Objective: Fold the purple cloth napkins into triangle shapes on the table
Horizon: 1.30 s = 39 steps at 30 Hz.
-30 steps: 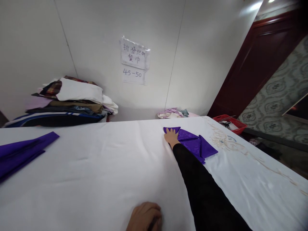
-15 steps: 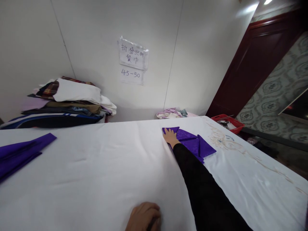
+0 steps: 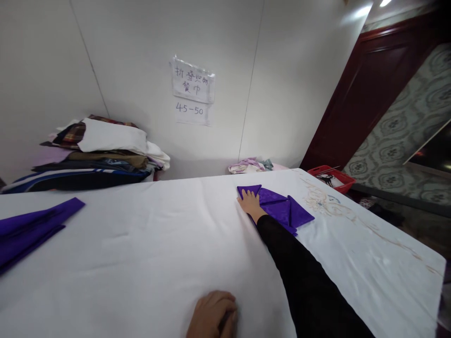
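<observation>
My right hand (image 3: 250, 203) lies flat, fingers spread, on the left end of a folded purple napkin (image 3: 302, 213). The napkin rests on the white tablecloth and shows several pointed layers, its far-left corner poking out past my fingertips. A black sleeve covers the right arm and crosses the napkin's near edge. At the bottom of the view my left hand (image 3: 213, 312) rests on the tablecloth with its fingers curled in towards the thumb. No object shows in it. At the left edge lies another stack of purple cloth (image 3: 33, 227), cut off by the frame.
A white tablecloth (image 3: 141, 253) with embroidery at right covers the table. Behind its far edge are a pile of folded clothes (image 3: 112, 136) and a small heap of pinkish cloth (image 3: 248, 165). A red basket (image 3: 347, 183) stands beyond the far right corner. Handwritten paper signs (image 3: 193, 89) hang on the wall.
The view has shifted slightly. My right hand stays on the folded napkin and my left hand stays curled on the tablecloth; nothing else has visibly moved.
</observation>
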### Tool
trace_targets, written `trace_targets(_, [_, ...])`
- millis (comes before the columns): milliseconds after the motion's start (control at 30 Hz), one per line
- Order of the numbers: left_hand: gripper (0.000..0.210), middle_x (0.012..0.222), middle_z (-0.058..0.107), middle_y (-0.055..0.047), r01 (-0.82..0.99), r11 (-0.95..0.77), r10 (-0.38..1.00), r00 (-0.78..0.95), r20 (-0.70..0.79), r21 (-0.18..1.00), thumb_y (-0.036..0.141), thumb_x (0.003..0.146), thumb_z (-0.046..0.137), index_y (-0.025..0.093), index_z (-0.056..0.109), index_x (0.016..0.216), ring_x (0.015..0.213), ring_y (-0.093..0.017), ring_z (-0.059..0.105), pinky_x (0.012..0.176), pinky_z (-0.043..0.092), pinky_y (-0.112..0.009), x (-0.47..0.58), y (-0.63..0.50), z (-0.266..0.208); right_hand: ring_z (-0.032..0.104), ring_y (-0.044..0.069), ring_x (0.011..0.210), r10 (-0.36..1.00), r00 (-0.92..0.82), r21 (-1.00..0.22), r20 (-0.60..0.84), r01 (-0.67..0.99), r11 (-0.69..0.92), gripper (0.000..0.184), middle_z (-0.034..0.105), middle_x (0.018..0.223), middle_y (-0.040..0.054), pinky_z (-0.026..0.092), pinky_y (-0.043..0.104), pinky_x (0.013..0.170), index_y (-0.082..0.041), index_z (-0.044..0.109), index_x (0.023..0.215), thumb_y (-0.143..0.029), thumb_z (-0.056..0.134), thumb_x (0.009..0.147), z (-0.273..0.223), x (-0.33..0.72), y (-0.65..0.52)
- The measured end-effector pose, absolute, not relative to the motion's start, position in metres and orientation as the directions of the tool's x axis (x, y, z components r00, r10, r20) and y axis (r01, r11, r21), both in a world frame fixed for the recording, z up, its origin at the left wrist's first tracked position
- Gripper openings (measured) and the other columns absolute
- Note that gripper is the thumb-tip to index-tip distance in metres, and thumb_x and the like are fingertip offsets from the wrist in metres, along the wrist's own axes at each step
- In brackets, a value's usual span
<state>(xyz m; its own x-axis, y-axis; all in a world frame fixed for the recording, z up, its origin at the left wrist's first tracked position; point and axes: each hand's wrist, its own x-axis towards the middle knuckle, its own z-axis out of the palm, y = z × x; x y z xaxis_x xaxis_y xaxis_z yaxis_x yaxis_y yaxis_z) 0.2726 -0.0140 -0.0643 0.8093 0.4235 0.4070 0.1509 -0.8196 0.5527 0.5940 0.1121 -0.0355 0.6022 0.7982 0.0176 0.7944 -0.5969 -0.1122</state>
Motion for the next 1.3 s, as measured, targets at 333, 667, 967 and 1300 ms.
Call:
trace_targets(333, [0.016, 0.085, 0.068, -0.004, 0.206, -0.743, 0.524, 0.771, 0.362, 0.637, 0.022, 0.082, 0.047, 0.022, 0.062, 0.077, 0.082, -0.018, 0.062, 0.075, 0.049, -0.033, 0.274, -0.025, -0.049, 0.017, 0.025, 0.136, 0.838, 0.544, -0.07, 0.046, 0.838, -0.54, 0.064, 0.023, 0.148, 0.015, 0.009, 0.047, 0.108, -0.01, 0.023, 0.142, -0.047, 0.029, 0.09, -0.029, 0.559, 0.041])
trace_targets(667, [0.015, 0.085, 0.067, -0.002, 0.228, -0.684, 0.564, 0.769, 0.302, 0.693, 0.021, 0.081, 0.048, 0.022, 0.063, 0.077, 0.083, -0.018, 0.06, 0.077, 0.046, -0.036, 0.274, -0.029, -0.038, 0.016, 0.022, 0.137, 0.858, 0.509, -0.052, 0.067, 0.86, -0.507, 0.059, 0.026, 0.148, 0.0123, 0.008, 0.045, 0.108, -0.01, 0.026, 0.141, -0.041, 0.03, 0.091, -0.023, 0.562, -0.002])
trace_targets(967, [0.018, 0.087, 0.066, -0.003, 0.226, -0.687, 0.545, 0.789, 0.284, 0.691, 0.022, 0.083, 0.045, 0.022, 0.062, 0.077, 0.084, -0.018, 0.059, 0.077, 0.046, -0.035, 0.273, -0.029, -0.041, 0.014, 0.023, 0.137, 0.887, 0.462, -0.041, 0.026, 0.887, -0.46, 0.058, 0.024, 0.148, 0.0129, 0.008, 0.045, 0.108, -0.012, 0.028, 0.14, -0.043, 0.028, 0.092, -0.029, 0.556, 0.027])
trace_targets(1300, [0.013, 0.087, 0.067, -0.002, 0.21, -0.727, 0.534, 0.771, 0.347, 0.654, 0.02, 0.081, 0.05, 0.023, 0.062, 0.077, 0.083, -0.018, 0.06, 0.076, 0.047, -0.034, 0.274, -0.025, -0.048, 0.014, 0.023, 0.137, 0.884, 0.467, -0.075, -0.012, 0.882, -0.466, 0.057, 0.024, 0.148, 0.0121, 0.008, 0.046, 0.108, -0.013, 0.029, 0.14, -0.043, 0.03, 0.092, -0.03, 0.557, 0.029])
